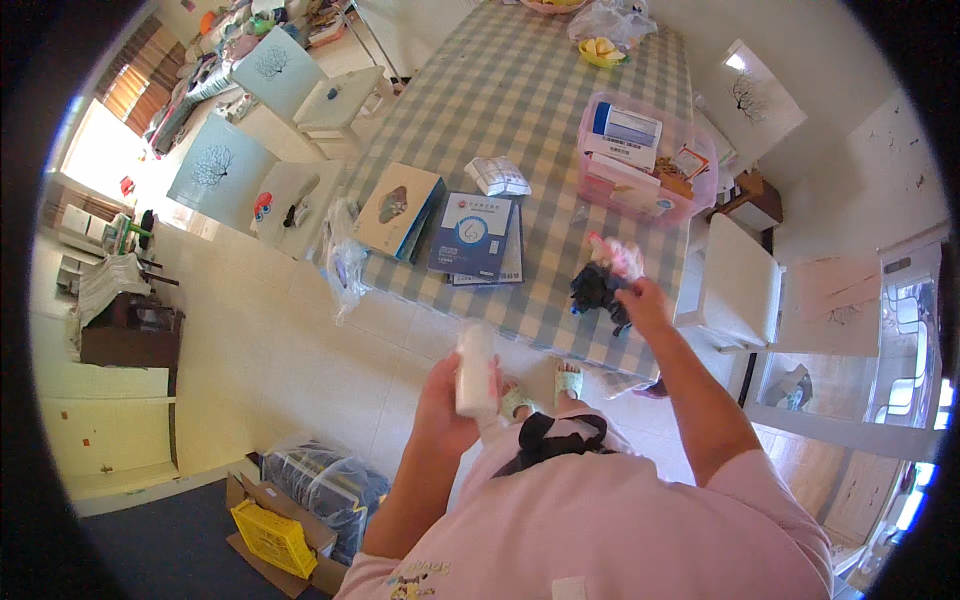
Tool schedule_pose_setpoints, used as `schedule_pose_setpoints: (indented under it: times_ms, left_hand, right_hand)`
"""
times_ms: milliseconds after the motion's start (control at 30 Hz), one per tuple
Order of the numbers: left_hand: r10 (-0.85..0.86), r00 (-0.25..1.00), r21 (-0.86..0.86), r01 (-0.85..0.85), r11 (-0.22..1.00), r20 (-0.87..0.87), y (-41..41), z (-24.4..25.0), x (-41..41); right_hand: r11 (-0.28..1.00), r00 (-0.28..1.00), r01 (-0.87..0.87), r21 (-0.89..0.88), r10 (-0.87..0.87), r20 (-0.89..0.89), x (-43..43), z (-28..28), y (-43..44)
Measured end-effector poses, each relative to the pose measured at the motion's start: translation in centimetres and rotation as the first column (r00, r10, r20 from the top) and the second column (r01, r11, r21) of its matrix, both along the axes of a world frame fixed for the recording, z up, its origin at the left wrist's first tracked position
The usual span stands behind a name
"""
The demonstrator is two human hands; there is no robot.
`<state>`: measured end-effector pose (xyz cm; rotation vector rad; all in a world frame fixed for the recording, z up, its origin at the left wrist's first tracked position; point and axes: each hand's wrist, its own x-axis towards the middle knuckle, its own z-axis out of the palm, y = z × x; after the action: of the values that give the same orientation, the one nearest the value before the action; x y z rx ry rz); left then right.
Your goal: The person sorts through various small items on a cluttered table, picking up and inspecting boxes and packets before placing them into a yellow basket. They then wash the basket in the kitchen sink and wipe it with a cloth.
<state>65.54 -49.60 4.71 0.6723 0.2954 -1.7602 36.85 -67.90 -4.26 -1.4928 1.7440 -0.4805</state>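
Note:
Gripped in my left hand (439,401) is a white plastic bottle (476,375), slightly blurred, held in front of the table's near edge. My right hand (646,304) is over the table's right near corner, its fingers at a small heap of black fabric pieces (594,286). Whether they pinch one of the pieces is hard to tell. Right behind the black heap lies a blurred pink and white soft item (621,256). Farther back stands a pink translucent plastic bin (679,215) filled with boxes and packets.
On the checked tablecloth (420,120) lie a blue and white box (472,232), a tan box (397,206) and a white packet (499,176). A plastic bag (345,262) hangs at the left edge. Chairs flank the table. A yellow basket (274,540) sits in a carton behind me.

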Motion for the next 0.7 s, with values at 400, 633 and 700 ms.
schedule_pose_setpoints:
  times_ms: [400, 633, 700]
  left_hand:
    - [-0.062, 0.940, -0.333, 0.180, 0.925, 0.336, -8.0, 3.9, -8.2]
    - [0.036, 0.918, -0.220, 0.056, 0.974, 0.394, -8.7, 4.8, -10.4]
    - [-0.069, 0.858, -0.149, 0.167, 0.975, 0.508, -8.2, 5.3, -11.2]
  right_hand:
    - [0.706, 0.781, -0.262, -0.658, 0.555, 0.285, 7.6, 14.3, 8.3]
    - [0.689, 0.739, -0.220, -0.691, 0.580, 0.343, 7.6, 12.2, 4.3]
    - [0.933, 0.618, -0.141, -0.332, 0.345, 0.707, 7.6, 11.3, 2.8]
